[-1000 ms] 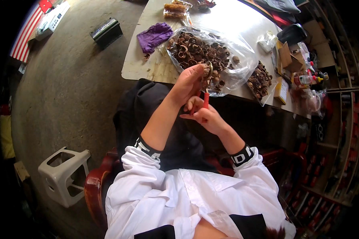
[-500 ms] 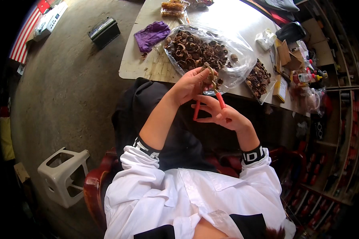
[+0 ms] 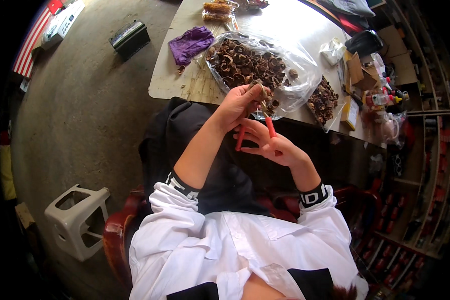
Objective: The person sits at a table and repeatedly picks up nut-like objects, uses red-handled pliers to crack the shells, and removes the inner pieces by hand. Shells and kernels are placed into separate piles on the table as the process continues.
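My left hand (image 3: 235,107) is pinched at the table's near edge on a brown, dried-looking piece (image 3: 258,90); its exact kind is hard to make out. Below it, my right hand (image 3: 284,149) holds red-handled pliers (image 3: 270,127), their handles spread apart and the fingers between and around them. The jaws point up at the piece in my left hand and are partly hidden by it. Just beyond both hands lies an open clear plastic bag (image 3: 305,70) filled with dark brown curled pieces (image 3: 245,62).
Beside the bag on the table (image 3: 167,82) lie a purple cloth (image 3: 190,45) and, to the right, a heap of brown fragments (image 3: 323,102). Bottles (image 3: 382,99) and cartons crowd the right end. A plastic stool (image 3: 77,220) and a black battery-like box (image 3: 130,39) stand on the floor leftward.
The pliers and my right hand have shifted slightly left and down. The pliers' jaws are now more hidden behind the brown piece in my left hand.
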Demonstrator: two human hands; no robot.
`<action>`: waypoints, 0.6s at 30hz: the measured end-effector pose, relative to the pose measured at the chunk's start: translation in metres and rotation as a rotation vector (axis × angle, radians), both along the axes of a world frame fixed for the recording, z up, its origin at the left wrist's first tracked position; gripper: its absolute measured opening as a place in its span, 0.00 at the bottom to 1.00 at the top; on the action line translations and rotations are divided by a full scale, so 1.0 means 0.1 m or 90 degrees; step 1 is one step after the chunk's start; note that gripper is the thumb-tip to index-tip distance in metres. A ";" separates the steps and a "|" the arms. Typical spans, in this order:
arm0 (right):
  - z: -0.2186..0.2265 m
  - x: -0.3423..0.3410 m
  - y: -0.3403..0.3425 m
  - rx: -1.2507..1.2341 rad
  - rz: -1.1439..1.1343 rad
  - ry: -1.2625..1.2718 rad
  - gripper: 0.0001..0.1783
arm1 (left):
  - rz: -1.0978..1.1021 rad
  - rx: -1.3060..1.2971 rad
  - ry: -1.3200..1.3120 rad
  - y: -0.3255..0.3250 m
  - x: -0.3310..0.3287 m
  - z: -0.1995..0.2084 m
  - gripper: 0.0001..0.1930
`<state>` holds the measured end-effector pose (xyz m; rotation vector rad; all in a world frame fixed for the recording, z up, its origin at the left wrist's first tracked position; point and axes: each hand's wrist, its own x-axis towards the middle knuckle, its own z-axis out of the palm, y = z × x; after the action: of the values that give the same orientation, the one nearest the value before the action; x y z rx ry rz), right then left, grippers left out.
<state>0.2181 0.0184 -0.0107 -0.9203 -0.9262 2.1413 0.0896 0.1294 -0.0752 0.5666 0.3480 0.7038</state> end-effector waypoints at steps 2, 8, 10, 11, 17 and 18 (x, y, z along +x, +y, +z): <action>0.01 -0.05 0.03 -0.008 -0.012 0.024 0.52 | 0.017 0.002 0.009 0.01 -0.02 0.00 0.21; -0.06 -0.05 0.03 -0.026 -0.046 0.115 0.53 | 0.034 0.038 -0.011 0.03 -0.03 0.02 0.19; -0.07 -0.06 0.01 -0.020 -0.049 0.112 0.53 | 0.036 0.036 -0.031 0.02 -0.03 0.00 0.18; -0.08 -0.06 -0.01 -0.010 -0.049 0.092 0.53 | 0.031 0.037 -0.037 0.02 -0.02 0.00 0.18; -0.06 -0.06 -0.02 0.004 -0.040 0.058 0.54 | 0.035 0.032 -0.040 0.01 -0.01 0.02 0.16; -0.07 -0.06 -0.02 0.005 -0.040 0.054 0.54 | 0.040 0.025 -0.038 0.01 -0.01 0.03 0.16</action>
<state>0.2120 0.0166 -0.0175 -0.8364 -0.8525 2.1047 0.0890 0.1300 -0.0722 0.5732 0.2981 0.7886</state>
